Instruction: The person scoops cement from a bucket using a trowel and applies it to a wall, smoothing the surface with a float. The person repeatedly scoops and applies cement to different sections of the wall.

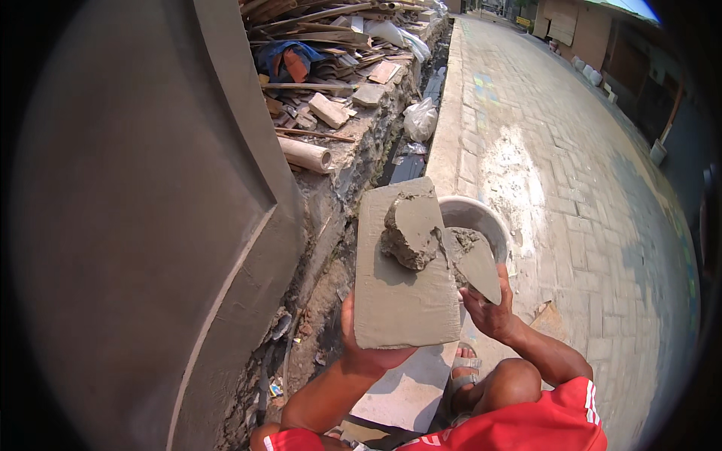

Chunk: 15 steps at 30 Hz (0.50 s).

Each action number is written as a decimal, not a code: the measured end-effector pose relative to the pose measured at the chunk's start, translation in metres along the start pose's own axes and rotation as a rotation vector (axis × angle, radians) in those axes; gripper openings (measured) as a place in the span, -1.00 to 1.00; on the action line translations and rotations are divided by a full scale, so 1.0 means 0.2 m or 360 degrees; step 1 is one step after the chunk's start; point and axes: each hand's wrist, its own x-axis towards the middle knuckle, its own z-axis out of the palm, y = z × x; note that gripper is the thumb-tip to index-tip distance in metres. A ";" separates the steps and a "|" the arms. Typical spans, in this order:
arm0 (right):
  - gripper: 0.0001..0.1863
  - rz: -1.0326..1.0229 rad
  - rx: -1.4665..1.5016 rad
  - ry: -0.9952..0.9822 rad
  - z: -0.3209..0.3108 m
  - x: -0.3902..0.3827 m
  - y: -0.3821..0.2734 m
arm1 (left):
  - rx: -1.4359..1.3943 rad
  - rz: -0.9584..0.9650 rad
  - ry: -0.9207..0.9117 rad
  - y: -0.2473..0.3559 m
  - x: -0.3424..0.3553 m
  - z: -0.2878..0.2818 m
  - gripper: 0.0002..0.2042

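My left hand supports a rectangular mortar board from below, its fingers wrapped around the underside and mostly hidden. A lump of wet grey mortar sits on the board's upper half. My right hand is closed around a trowel; the handle is hidden, and the pointed, mortar-smeared blade tilts beside the board's right edge. More mortar clings near the blade's far end. Just behind the trowel stands a round pale bucket, partly covered by the board and blade.
At my left rises a smooth plastered wall with a raised edge. A narrow ditch holding plastic bags runs ahead, beside a ledge piled with wood scraps and broken bricks. Paving with spilled white powder spreads to the right.
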 end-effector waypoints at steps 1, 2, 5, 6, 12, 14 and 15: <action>-0.52 0.0017 -0.0111 -0.0045 0.00 -0.02 -0.01 | -0.0464 -0.0147 0.0057 0.05 0.02 -0.02 -0.52; -0.51 -0.0004 -0.0074 -0.0043 -0.02 -0.03 0.00 | -0.0509 -0.0169 0.0090 0.11 0.02 -0.04 -0.52; -0.47 0.0144 0.0061 -0.0087 -0.19 -0.08 0.04 | -0.0369 -0.0133 0.0084 0.21 0.08 -0.04 -0.52; -0.43 0.0317 0.0119 -0.0154 -0.30 -0.10 0.03 | -0.0563 -0.0163 0.0054 0.21 0.10 -0.03 -0.53; -0.53 0.1009 0.1575 -0.0504 -0.49 0.39 0.03 | -0.2119 -0.0596 -0.0147 0.09 0.15 -0.02 -0.52; -0.52 0.1154 0.1715 -0.0811 -0.53 0.48 0.08 | -0.2231 -0.0660 -0.0285 0.01 0.14 0.02 -0.50; -0.51 0.1237 0.1696 -0.0970 -0.54 0.52 0.09 | -0.2108 -0.0744 -0.0195 0.01 0.13 0.03 -0.52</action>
